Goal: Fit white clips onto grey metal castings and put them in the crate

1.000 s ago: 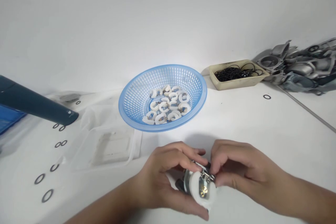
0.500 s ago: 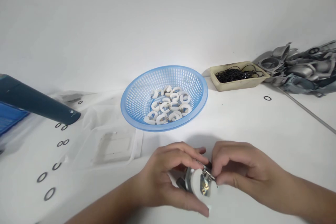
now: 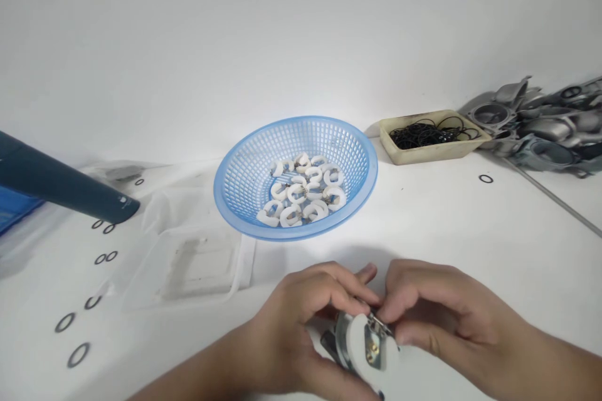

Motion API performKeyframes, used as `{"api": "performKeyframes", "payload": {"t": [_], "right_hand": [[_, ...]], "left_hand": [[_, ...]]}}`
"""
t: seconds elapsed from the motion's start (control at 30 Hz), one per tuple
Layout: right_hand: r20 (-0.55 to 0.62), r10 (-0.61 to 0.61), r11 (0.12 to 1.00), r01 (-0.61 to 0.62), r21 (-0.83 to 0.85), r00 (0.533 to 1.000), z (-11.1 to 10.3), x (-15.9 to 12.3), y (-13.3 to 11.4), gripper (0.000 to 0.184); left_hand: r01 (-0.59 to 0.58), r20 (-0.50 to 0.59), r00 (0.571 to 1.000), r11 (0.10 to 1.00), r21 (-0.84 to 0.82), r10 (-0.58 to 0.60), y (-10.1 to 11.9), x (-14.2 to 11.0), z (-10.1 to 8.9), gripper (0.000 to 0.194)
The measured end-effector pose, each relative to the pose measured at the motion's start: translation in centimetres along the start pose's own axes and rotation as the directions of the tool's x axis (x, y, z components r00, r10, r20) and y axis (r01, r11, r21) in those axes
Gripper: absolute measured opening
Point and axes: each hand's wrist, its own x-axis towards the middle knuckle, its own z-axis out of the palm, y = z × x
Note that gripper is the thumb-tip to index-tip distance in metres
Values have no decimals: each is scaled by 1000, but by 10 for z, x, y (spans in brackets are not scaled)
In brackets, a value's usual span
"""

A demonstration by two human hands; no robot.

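Note:
My left hand is wrapped around a small metal part with a white float and a brass fitting at its middle, holding it near the table's front edge. My right hand is closed in a pinch at the top of that part, fingertips on a small metal pin or clip there. Both hands touch each other over the part. Behind them stands a blue mesh basket with several white C-shaped floats in it.
A beige tray of black O-rings sits at the back right beside a heap of grey metal castings. Loose black rings lie at the left, near clear plastic bags and a dark blue tapered object.
Both hands and the part have dropped slightly toward the front edge and shifted a little right. The pinch at the top of the part persists.

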Motion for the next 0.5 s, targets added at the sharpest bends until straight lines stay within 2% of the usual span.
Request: {"api": "performKeyframes", "payload": {"t": [0.2,0.37,0.5], "right_hand": [[-39,-62,995,58,-80,997,3,0,-4,5],[-17,-71,993,69,-96,997,0,-1,0,11],[-11,-113,984,110,-137,994,-3,1,0,12]], "left_hand": [[53,18,998,999,3,-53,4,1,-2,82],[4,26,1000,1000,1,-4,8,4,-4,90],[10,3,1000,1000,17,-10,10,5,-3,87]]}}
